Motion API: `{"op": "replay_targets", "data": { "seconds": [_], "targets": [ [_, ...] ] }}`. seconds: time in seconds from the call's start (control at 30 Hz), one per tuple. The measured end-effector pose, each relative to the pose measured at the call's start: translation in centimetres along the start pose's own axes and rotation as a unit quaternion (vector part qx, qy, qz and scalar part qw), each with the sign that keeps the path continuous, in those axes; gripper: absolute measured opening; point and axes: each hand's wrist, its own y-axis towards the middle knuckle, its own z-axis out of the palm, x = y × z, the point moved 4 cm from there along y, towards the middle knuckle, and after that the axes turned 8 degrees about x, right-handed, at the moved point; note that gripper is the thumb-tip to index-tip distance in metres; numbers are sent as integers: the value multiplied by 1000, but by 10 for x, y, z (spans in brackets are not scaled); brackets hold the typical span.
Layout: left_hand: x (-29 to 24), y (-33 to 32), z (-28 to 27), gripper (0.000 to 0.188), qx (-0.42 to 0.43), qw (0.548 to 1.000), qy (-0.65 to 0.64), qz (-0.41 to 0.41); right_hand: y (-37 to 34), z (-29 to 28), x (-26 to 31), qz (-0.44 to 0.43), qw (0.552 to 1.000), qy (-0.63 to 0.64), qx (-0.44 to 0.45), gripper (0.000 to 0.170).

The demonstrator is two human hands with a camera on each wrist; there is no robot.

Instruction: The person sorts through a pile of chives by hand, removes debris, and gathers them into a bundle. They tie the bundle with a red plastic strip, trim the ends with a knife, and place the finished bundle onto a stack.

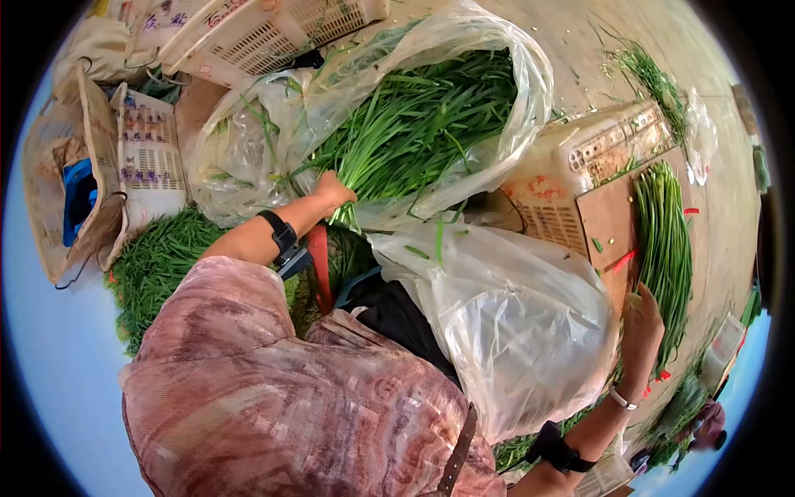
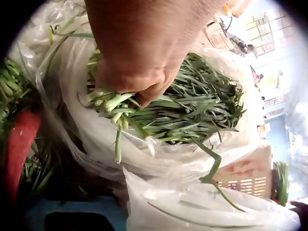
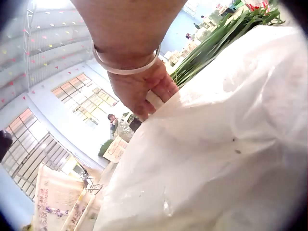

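My left hand point(image 1: 333, 192) grips the pale stem ends of a bunch of garlic chives point(image 1: 373, 161). The green leaves fan out away from the hand over more chives inside a clear plastic bag point(image 1: 530, 74). Cut stem ends point(image 2: 113, 103) poke out below the fingers in the left wrist view. Over at the right, my right hand point(image 1: 643, 325) is beside a long bundle of chives point(image 1: 665, 257) on a cardboard sheet point(image 1: 609, 219). Its fingers point(image 3: 166, 89) are loosely bent in the right wrist view, where white plastic point(image 3: 221, 130) overlaps the fingertips.
Plastic sheeting point(image 1: 530, 323) covers the lap side. The cardboard leans on an upturned cream crate point(image 1: 538, 186). More crates point(image 1: 149, 153) stand at the left and back, with a heap of greens point(image 1: 157, 257) near the left elbow. A red strap point(image 1: 319, 261) is below the left hand.
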Motion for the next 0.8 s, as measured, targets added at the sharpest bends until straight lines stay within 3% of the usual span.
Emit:
{"op": "replay_targets", "data": {
  "seconds": [0.03,0.07,0.1,0.17,0.2,0.3,0.43,0.5,0.57,0.6,0.63,0.7,0.77,0.8],
  "targets": [
    [-9,-5,-4,50,-4,996,87,-1,1,1,5,-8,1000,-14,0,37],
    [-18,-8,-7,51,-10,985,172,0,2,6,3,-5,998,66,-2,37],
    [-24,-7,-8,51,-13,985,172,1,2,7,4,-7,998,67,-3,37],
    [-23,-3,0,48,109,978,131,-122,4,13,17,-11,1000,18,16,38],
    [-28,0,-1,48,107,978,133,-119,5,16,32,-26,999,18,21,39],
    [-29,-13,14,15,266,911,-56,-311,7,26,61,-87,996,20,5,40],
    [-51,-49,-1,6,358,883,-66,-296,-3,44,126,-181,983,-31,-6,49],
    [-78,-87,-12,7,391,875,-30,-284,-5,69,175,-307,951,-29,19,56],
    [-101,-125,-15,8,484,823,-76,-287,-2,111,216,-390,918,-7,68,57],
    [-116,-148,-16,10,467,833,-75,-288,2,142,228,-430,900,-49,48,57],
    [-124,-165,-14,12,450,842,-74,-289,2,165,243,-447,889,-92,49,61],
    [-124,-185,-11,10,509,794,-134,-304,-3,202,254,-485,873,-28,40,77],
    [-147,-218,-17,10,535,804,-74,-247,-6,209,254,-503,862,5,58,80],
    [-148,-221,-15,12,576,775,-85,-246,-6,209,253,-503,862,3,58,80]
  ]
}}
